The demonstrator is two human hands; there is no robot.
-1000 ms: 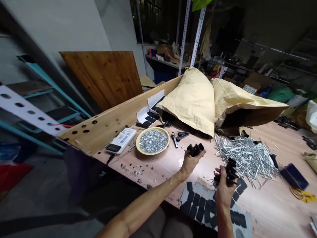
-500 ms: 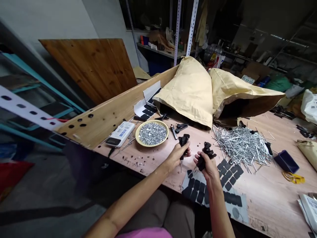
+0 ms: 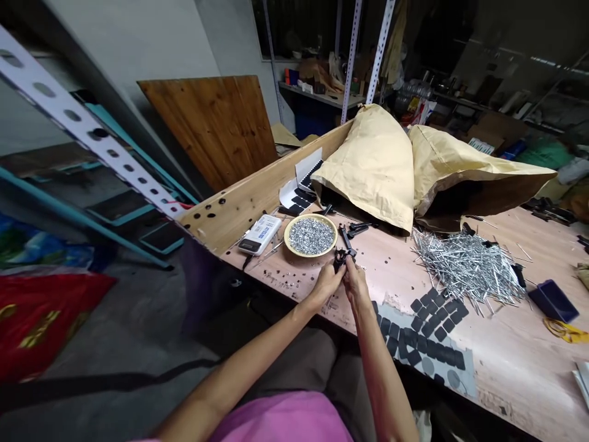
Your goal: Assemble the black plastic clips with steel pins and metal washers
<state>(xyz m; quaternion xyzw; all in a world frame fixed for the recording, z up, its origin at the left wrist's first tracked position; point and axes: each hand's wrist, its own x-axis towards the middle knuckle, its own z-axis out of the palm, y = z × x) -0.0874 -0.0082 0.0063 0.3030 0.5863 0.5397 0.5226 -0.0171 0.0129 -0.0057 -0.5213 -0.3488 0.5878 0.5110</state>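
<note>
My left hand and my right hand are together over the table's front edge, fingers closed. Between their fingertips are small black plastic parts, their exact shape partly hidden. Just beyond the hands stands a yellow bowl filled with small shiny metal pieces. Longer black plastic pieces lie right of the bowl. Right of my right forearm, rounded black pads are spread on and beside a grey sheet.
A pile of thin metal rods lies to the right, beside a dark blue box. Two paper sacks lie behind, mouths facing me. A white scale-like device stands left of the bowl by a wooden side board.
My hands, apart before with black parts in each, have come together. The right hand has moved left to the left one. The camera view has turned left.
</note>
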